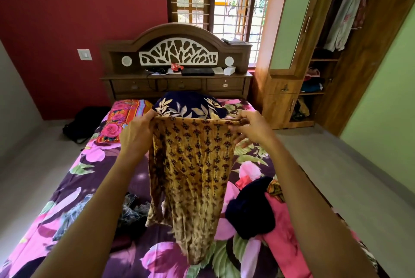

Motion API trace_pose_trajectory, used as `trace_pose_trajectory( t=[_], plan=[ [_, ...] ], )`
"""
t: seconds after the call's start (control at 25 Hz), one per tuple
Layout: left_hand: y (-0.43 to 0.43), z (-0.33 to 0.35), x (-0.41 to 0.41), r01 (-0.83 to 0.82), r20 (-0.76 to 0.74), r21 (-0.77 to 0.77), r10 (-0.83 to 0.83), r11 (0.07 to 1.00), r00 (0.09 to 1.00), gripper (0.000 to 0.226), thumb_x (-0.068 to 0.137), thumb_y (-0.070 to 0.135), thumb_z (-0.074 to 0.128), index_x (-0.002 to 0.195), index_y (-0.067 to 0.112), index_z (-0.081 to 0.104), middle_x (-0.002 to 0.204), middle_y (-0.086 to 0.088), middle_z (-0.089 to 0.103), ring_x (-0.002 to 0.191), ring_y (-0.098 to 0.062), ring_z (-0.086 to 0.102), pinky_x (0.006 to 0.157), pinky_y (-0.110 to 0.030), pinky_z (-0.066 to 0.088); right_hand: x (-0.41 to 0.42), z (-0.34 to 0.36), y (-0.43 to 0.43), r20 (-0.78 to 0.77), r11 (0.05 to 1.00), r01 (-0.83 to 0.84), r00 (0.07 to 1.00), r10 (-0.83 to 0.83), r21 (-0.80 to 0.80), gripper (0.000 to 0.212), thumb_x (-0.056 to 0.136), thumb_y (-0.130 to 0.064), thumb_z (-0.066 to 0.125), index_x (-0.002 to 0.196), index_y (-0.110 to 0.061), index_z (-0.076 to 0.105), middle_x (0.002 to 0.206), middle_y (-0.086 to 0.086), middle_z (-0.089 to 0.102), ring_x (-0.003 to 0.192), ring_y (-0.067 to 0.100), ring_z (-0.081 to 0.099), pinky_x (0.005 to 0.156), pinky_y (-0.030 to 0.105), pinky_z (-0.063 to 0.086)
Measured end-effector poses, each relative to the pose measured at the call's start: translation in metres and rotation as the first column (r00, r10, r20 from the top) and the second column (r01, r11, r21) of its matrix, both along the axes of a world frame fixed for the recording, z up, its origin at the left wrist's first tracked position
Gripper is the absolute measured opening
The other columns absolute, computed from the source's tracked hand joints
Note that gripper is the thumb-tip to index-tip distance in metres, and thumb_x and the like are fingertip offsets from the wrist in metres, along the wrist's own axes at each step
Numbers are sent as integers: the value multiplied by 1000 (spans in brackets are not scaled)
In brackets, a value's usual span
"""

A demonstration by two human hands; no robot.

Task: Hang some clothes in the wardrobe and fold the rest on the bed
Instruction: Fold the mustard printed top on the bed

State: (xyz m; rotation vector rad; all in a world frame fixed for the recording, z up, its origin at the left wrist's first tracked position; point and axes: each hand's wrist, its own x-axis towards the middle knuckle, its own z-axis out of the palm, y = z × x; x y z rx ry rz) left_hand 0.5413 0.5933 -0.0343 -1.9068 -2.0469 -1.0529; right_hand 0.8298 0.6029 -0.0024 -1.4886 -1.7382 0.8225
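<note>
Here both hands, left (137, 133) and right (251, 128), pinch the top edge of a yellow printed garment (193, 165) hanging above the bed (94, 178). Loose clothes (249, 205) lie beside it; the wardrobe (314, 75) stands open at right, bare floor (325, 165) between.
</note>
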Motion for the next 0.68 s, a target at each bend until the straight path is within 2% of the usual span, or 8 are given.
trace_pose_trajectory(
  t=[0.08, 0.12, 0.24, 0.28, 0.36, 0.48, 0.56, 0.68],
  plan=[
    [-2, -1, -6, 46, 141, -18, -43, 999, 989, 17, 97, 20, 47, 106, 15, 61, 79, -18, 63, 72, -35, 63, 54, -33, 38, -1, 0, -2, -56, 998, -16, 998, 13, -59, 29, 82, -16, 72, 105, -4, 59, 91, 13, 69, 58, 25, 69, 42, 27, 52],
    [-3, -2, -8, 135, 318, -10, -125, 991, 940, 14, 98, 18, 46, 99, 15, 60, 68, -12, 62, 59, -27, 63, 47, -30, 42, -2, 2, -3, -91, 998, -15, 996, 10, -57, 34, 78, -20, 75, 104, -3, 61, 88, 12, 70, 53, 22, 66, 39, 25, 49],
    [-14, 4, -8, 387, 835, 86, -279, 918, 475, 19, 100, 15, 40, 86, 20, 52, 46, 1, 55, 35, -11, 52, 36, -21, 44, -3, 10, -12, -325, 991, -85, 945, 47, -103, 39, 73, -28, 77, 96, 2, 66, 74, 7, 67, 35, 8, 44, 30, 17, 31],
    [-18, 8, -8, 424, 885, 151, -314, 893, 344, 21, 101, 14, 38, 86, 20, 51, 44, 3, 53, 35, -9, 51, 37, -20, 45, -3, 13, -13, -413, 983, -139, 907, 77, -121, 36, 72, -28, 75, 92, 0, 66, 70, 4, 65, 34, 7, 40, 28, 15, 28],
    [-18, 15, -9, 455, 890, 268, -399, 849, 221, 23, 101, 12, 34, 87, 16, 52, 45, 7, 51, 38, -7, 49, 41, -19, 46, -3, 19, -11, -534, 970, -216, 836, 125, -111, 31, 71, -31, 73, 85, -4, 67, 69, 2, 65, 39, 9, 43, 28, 14, 26],
    [3, 14, -14, 444, 862, 271, -420, 854, 283, 20, 100, 14, 38, 88, 14, 54, 48, 5, 57, 41, -9, 56, 42, -19, 47, -1, 20, 6, -536, 981, -179, 837, 114, -71, 31, 73, -32, 72, 86, -5, 66, 75, 7, 63, 41, 11, 43, 29, 15, 28],
    [30, -2, -20, 429, 853, 155, -340, 890, 396, 15, 99, 12, 42, 88, 13, 53, 55, 0, 66, 48, -11, 64, 44, -21, 52, -2, 9, 28, -402, 993, -84, 915, 41, -88, 35, 79, -27, 70, 95, 3, 62, 77, 13, 64, 37, 10, 48, 31, 17, 34],
    [80, -38, -28, 431, 832, -52, -199, 901, 518, 19, 95, 1, 49, 81, 14, 49, 69, -5, 69, 72, -24, 69, 56, -25, 57, -10, -17, 78, -290, 976, -34, 956, -31, -215, 31, 86, -16, 66, 105, 6, 55, 95, 22, 68, 55, 22, 68, 44, 25, 53]
  ],
)
